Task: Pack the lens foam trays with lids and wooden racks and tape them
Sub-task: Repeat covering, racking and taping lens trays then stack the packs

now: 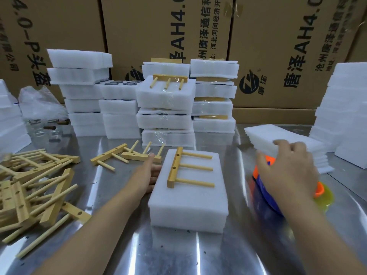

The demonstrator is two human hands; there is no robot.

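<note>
A white foam tray with its lid (188,199) lies on the metal table in front of me. On top of it rests a wooden rack (185,168) with three dowels pointing right. My left hand (148,175) presses flat against the tray's left side, fingers straight. My right hand (286,167) is blurred and curls over an orange and blue tape dispenser (264,187) to the right of the tray. A yellow tape roll edge (325,197) shows behind that hand.
Loose wooden racks (37,187) pile up at the left, two more (127,154) lie behind my left hand. Stacks of taped foam packs (166,108) and plain foam trays (85,92) stand at the back. Foam lids (278,139) lie at the right. Cardboard boxes (278,46) wall the rear.
</note>
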